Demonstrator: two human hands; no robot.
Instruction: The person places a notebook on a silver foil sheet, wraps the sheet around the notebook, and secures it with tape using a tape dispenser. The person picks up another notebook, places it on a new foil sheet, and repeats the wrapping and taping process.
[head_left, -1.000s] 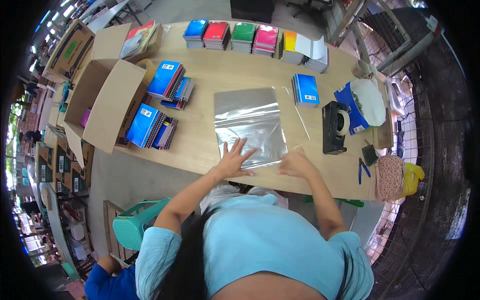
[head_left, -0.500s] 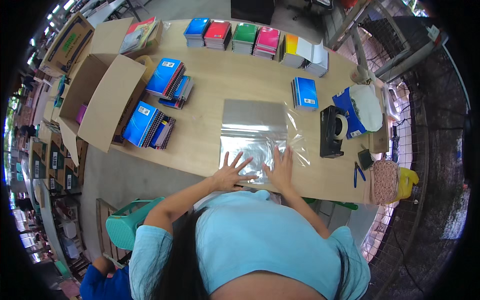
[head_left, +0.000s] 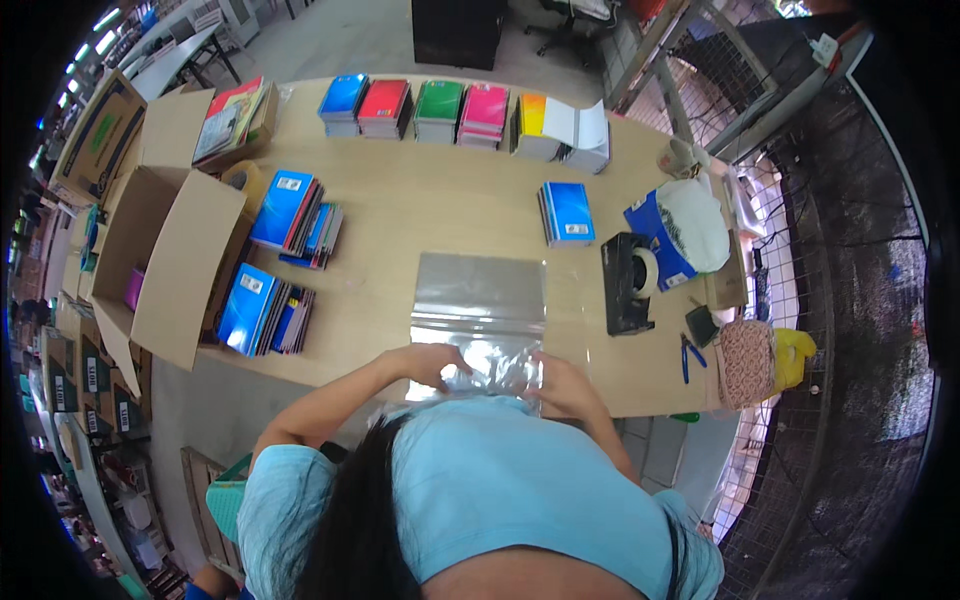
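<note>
the clear plastic bag (head_left: 482,310) lies flat on the bench (head_left: 420,215), near its front edge, just ahead of the person's chest. its far half is smooth and grey; the near end is crumpled and shiny where both hands meet it. the left hand (head_left: 432,362) is curled at the bag's near left corner, fingers bent down on the film, and its grip seems to pinch the plastic, though the head partly hides it. the right hand (head_left: 562,385) is at the near right corner, fingers folded on the bag edge; whether it pinches or only presses, i cannot tell.

a black tape dispenser (head_left: 627,283) stands just right of the bag, with a blue and white bundle (head_left: 680,230) beyond it. a blue notebook (head_left: 567,213) lies alone behind the bag. a row of coloured notebook stacks (head_left: 462,113) runs along the far edge. two fanned piles of blue notebooks (head_left: 280,262) lie to the left, beside an open cardboard box (head_left: 165,255) at the bench's left end. blue pliers (head_left: 687,357) and a patterned pouch (head_left: 747,362) sit at the right end, well apart from the hands.
</note>
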